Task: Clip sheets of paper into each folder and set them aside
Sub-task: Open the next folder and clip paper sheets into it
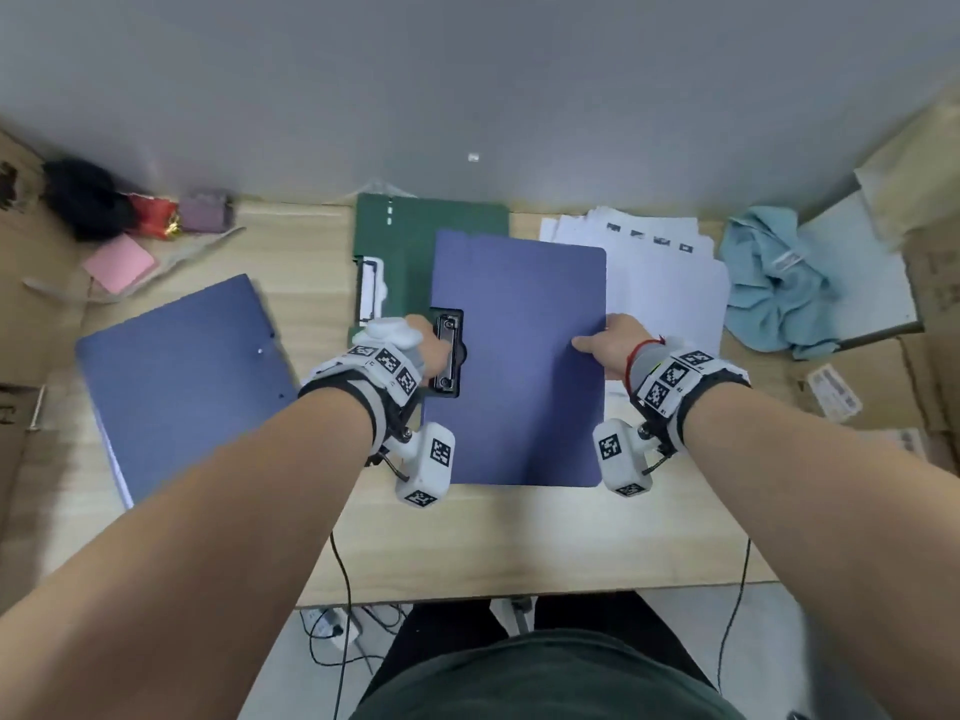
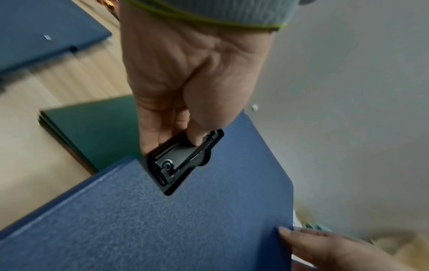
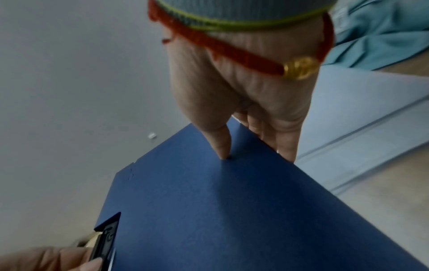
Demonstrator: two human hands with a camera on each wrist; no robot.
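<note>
The blue folder (image 1: pixel 519 356) sits mid-desk (image 1: pixel 467 543), its clip (image 1: pixel 448 353) at 9 o'clock pinched by the left hand (image 1: pixel 428 350), its 3 o'clock edge pinched by the right hand (image 1: pixel 610 348), papers (image 1: pixel 670 283) at 2 o'clock.

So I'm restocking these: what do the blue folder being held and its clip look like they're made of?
Blue folder: probably plastic-coated board, matte; its surface shows a fine grain and stays flat in the left hand and right hand.
Clip: black, glossy, with a rivet; metal or hard plastic, unclear.
</note>
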